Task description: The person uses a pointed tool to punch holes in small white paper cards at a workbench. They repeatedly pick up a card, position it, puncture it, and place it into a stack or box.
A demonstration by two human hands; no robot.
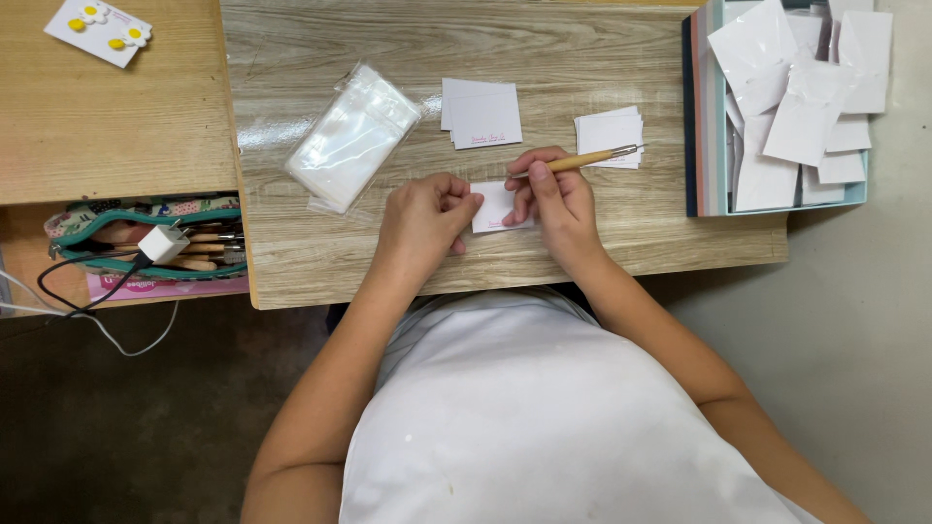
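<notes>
White small paper card [495, 206] sits pinched on the wooden bench [320, 262] by my left hand [422, 218]. My right hand [555, 199] fingers grip a wooden-handled metal-tipped tool [582, 159]; I judge a slip could tear it.

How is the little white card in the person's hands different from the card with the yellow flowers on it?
The card in the hands is bare, with only faint print along its lower edge; the flower card carries two yellow-and-white flower pieces. The held card is pinched between the left hand and right hand; the flower card lies untouched at the far left corner. The held card sits square to the table edge; the flower card lies tilted. Both are small white rectangles.
</notes>
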